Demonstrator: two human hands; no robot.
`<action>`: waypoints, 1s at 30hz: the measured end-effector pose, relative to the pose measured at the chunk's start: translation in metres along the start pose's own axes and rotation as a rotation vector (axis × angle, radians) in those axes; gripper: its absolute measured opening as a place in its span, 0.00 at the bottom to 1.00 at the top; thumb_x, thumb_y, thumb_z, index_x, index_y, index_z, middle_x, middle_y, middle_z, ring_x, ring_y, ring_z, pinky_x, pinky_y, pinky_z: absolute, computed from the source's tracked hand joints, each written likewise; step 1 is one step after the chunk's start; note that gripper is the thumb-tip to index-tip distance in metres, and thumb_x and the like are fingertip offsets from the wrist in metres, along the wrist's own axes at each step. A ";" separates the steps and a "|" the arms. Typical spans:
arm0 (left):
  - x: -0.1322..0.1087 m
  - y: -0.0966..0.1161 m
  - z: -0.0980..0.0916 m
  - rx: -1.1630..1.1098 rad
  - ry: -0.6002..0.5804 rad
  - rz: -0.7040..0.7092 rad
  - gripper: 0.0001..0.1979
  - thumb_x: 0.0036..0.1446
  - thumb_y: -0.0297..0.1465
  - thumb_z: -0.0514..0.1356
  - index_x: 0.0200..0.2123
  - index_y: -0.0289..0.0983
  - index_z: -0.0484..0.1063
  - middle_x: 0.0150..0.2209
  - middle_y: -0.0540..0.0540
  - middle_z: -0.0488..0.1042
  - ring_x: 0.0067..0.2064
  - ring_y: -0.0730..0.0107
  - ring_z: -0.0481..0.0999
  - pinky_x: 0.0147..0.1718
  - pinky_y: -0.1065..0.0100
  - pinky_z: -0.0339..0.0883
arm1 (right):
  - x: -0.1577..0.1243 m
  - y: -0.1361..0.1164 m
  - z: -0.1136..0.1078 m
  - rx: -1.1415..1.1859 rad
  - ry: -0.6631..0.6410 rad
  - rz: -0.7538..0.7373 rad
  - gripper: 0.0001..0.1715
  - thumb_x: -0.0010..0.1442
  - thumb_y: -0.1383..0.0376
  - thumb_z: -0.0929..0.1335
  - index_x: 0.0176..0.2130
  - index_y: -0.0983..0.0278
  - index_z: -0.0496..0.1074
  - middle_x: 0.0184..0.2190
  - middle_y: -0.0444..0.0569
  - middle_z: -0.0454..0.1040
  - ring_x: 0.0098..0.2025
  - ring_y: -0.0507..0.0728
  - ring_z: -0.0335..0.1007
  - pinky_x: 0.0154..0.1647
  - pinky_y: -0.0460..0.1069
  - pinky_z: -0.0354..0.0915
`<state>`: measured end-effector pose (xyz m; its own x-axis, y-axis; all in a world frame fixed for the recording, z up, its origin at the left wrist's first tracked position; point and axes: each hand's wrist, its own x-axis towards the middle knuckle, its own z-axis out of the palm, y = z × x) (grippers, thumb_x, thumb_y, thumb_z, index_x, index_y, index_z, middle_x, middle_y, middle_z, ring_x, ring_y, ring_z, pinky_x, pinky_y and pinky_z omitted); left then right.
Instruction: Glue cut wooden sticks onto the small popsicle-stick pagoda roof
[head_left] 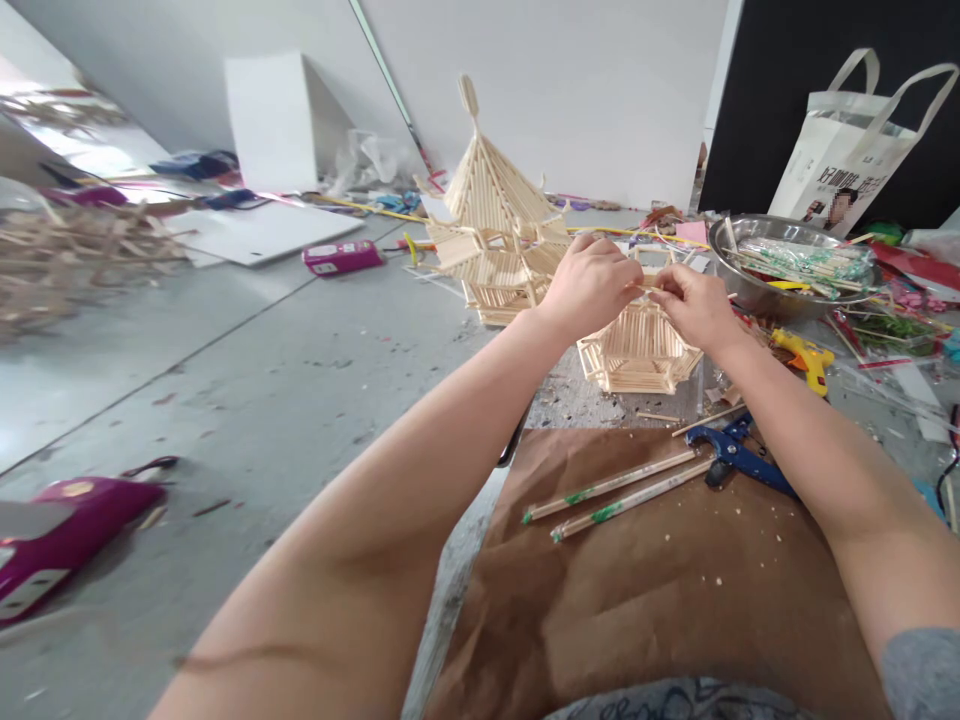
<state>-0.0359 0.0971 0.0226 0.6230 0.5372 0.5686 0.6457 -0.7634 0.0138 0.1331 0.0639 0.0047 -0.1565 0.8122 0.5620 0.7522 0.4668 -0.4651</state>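
A small model building (639,350) of pale wooden sticks stands beyond the brown paper (637,620). At its top, my left hand (592,283) and my right hand (694,305) meet with their fingertips pinched on a thin wooden stick (643,288). Part of the stick is hidden by the fingers. Just behind my left hand rises a taller stick pagoda (499,225) with a pointed roof. Two sticks with green-marked ends (619,487) lie on the paper, beside blue-handled cutters (739,455) near my right forearm.
A metal bowl (720,275) of wrapped sticks stands at the right, with a yellow glue gun (806,360) nearer. Behind is a white carrier bag (832,160). Purple power strips (343,257) lie on the grey floor, and loose sticks (75,255) are piled at far left.
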 end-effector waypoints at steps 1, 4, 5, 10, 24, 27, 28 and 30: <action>0.000 0.000 0.001 0.003 0.005 0.004 0.07 0.55 0.31 0.56 0.29 0.38 0.72 0.30 0.47 0.72 0.41 0.63 0.69 0.45 0.59 0.55 | 0.000 0.000 0.000 0.003 -0.002 0.004 0.03 0.53 0.65 0.66 0.30 0.62 0.70 0.26 0.44 0.72 0.28 0.52 0.65 0.32 0.49 0.58; -0.001 -0.001 0.002 0.016 0.022 0.020 0.07 0.55 0.32 0.56 0.30 0.38 0.73 0.30 0.47 0.73 0.41 0.63 0.68 0.45 0.60 0.55 | 0.000 -0.001 -0.001 0.014 -0.015 0.020 0.03 0.53 0.65 0.66 0.30 0.62 0.70 0.25 0.44 0.72 0.28 0.52 0.65 0.32 0.49 0.57; -0.001 -0.001 0.002 0.015 0.027 0.026 0.07 0.55 0.32 0.56 0.30 0.39 0.73 0.30 0.47 0.73 0.41 0.64 0.68 0.44 0.60 0.55 | 0.000 -0.001 -0.001 0.019 -0.018 0.022 0.03 0.53 0.65 0.67 0.30 0.62 0.70 0.25 0.44 0.72 0.28 0.52 0.64 0.32 0.49 0.57; -0.001 -0.003 0.004 -0.020 0.045 0.028 0.11 0.58 0.33 0.53 0.28 0.39 0.73 0.28 0.47 0.72 0.39 0.66 0.68 0.44 0.61 0.55 | 0.000 0.001 -0.001 0.044 -0.028 0.005 0.09 0.55 0.59 0.66 0.30 0.63 0.70 0.25 0.44 0.72 0.28 0.52 0.64 0.32 0.49 0.58; 0.000 -0.003 0.005 0.085 0.016 0.029 0.14 0.60 0.35 0.51 0.28 0.38 0.73 0.29 0.47 0.74 0.37 0.66 0.69 0.41 0.59 0.57 | 0.000 0.007 -0.006 0.192 -0.070 -0.020 0.09 0.54 0.64 0.66 0.35 0.65 0.73 0.32 0.48 0.76 0.33 0.53 0.69 0.36 0.50 0.62; -0.001 -0.005 0.006 0.111 0.024 0.049 0.14 0.60 0.36 0.51 0.29 0.39 0.72 0.30 0.47 0.75 0.37 0.66 0.69 0.41 0.60 0.57 | 0.000 0.006 -0.005 0.181 -0.045 -0.002 0.08 0.54 0.63 0.66 0.33 0.65 0.73 0.29 0.46 0.76 0.32 0.53 0.69 0.35 0.49 0.62; -0.001 -0.006 0.007 0.117 0.029 0.054 0.14 0.60 0.36 0.51 0.28 0.38 0.72 0.30 0.47 0.75 0.37 0.66 0.70 0.41 0.60 0.57 | 0.000 0.006 -0.004 0.173 -0.038 0.002 0.08 0.54 0.63 0.67 0.32 0.65 0.73 0.29 0.46 0.76 0.32 0.53 0.69 0.35 0.49 0.62; -0.001 -0.007 0.009 0.127 0.033 0.065 0.13 0.60 0.36 0.52 0.28 0.37 0.72 0.30 0.47 0.75 0.37 0.66 0.70 0.41 0.61 0.57 | 0.000 0.007 -0.003 0.156 -0.026 0.007 0.08 0.54 0.62 0.67 0.31 0.65 0.72 0.28 0.45 0.75 0.31 0.52 0.69 0.35 0.49 0.61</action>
<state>-0.0373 0.1050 0.0146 0.6516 0.4748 0.5916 0.6569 -0.7432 -0.1270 0.1403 0.0659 0.0040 -0.1693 0.8237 0.5412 0.6453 0.5077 -0.5708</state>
